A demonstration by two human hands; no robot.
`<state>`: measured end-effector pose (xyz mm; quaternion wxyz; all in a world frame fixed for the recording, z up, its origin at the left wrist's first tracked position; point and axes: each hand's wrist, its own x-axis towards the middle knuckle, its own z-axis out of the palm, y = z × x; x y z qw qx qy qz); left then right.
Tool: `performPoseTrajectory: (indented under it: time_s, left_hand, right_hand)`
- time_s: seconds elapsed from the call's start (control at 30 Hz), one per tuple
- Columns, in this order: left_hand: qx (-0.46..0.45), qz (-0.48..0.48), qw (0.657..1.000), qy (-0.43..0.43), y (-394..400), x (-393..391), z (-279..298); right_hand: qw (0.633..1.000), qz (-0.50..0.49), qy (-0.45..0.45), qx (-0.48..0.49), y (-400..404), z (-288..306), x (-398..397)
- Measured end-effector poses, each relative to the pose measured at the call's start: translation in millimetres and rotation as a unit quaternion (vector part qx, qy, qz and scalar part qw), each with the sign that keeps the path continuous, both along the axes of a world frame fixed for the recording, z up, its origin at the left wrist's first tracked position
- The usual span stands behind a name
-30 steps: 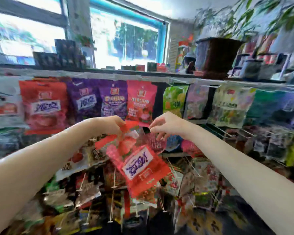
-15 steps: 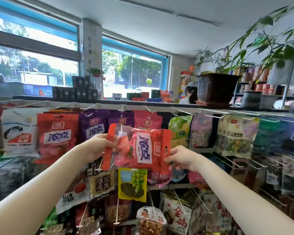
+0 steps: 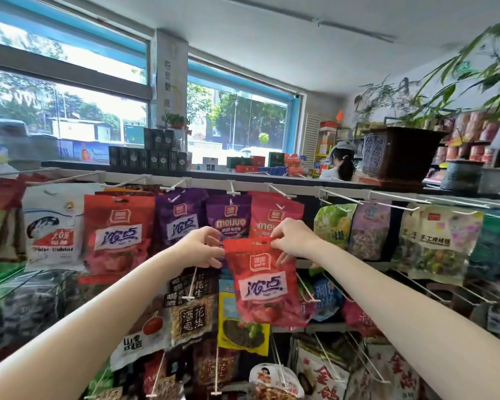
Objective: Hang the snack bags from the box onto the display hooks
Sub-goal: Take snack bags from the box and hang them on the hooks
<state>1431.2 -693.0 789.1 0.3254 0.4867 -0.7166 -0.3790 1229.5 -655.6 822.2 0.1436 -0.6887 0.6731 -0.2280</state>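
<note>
Red snack bag [image 3: 264,281] hangs upright between 2 hands; left hand [image 3: 204,246], right hand [image 3: 293,239].

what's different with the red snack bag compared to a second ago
The red snack bag went from tilted low, to sideways, to upright, lifted toward the top-row hooks. The left hand and right hand now pinch its top corners. It is still unhung; the hanging bags haven't moved.

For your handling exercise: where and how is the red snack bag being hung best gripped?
Grip the red snack bag by its flat top strip, one hand at each corner from the sides, as the left hand and right hand do: this keeps it upright with the centre hang slot free.
</note>
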Motion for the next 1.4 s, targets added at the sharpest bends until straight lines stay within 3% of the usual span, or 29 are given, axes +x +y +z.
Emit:
performPoseTrajectory:
  time_s: [0.23, 0.5, 0.67, 0.7, 0.77, 0.8, 0.87, 1.07, 1.27, 1.4]
  left_hand:
    - [0.059, -0.086, 0.994, -0.012, -20, 25, -7]
    - [0.041, -0.046, 0.998, 0.020, -60, 103, -6]
    - [-0.102, 0.040, 0.994, -0.019, -79, 142, -6]
    - [-0.177, 0.068, 0.980, -0.059, -81, 150, -7]
    - [-0.345, 0.142, 0.914, -0.158, -82, 167, -7]
    - [-0.395, 0.168, 0.887, -0.169, -81, 175, -6]
    - [-0.427, 0.199, 0.867, -0.159, -85, 192, -1]
    - [-0.393, 0.298, 0.856, -0.152, -109, 219, 15]
    - [-0.284, 0.279, 0.899, -0.184, -153, 222, 19]
    - [-0.303, 0.297, 0.883, -0.202, -161, 211, 12]
  right_hand:
    - [0.994, 0.047, -0.018, 0.096, -26, -3, 46]
    - [0.993, 0.063, -0.084, 0.048, -73, -13, 118]
    - [0.994, 0.051, -0.097, 0.013, -99, -13, 162]
    - [0.993, 0.054, -0.104, 0.007, -102, -11, 170]
    - [0.989, 0.066, -0.132, -0.009, -107, -6, 187]
    - [0.986, 0.075, -0.148, -0.020, -109, -3, 197]
    - [0.982, 0.094, -0.159, -0.043, -116, 5, 216]
    - [0.985, 0.104, -0.089, -0.102, -148, 21, 263]
    - [0.991, 0.031, -0.054, -0.120, -186, 6, 275]
    - [0.989, -0.005, -0.073, -0.130, -204, -1, 278]
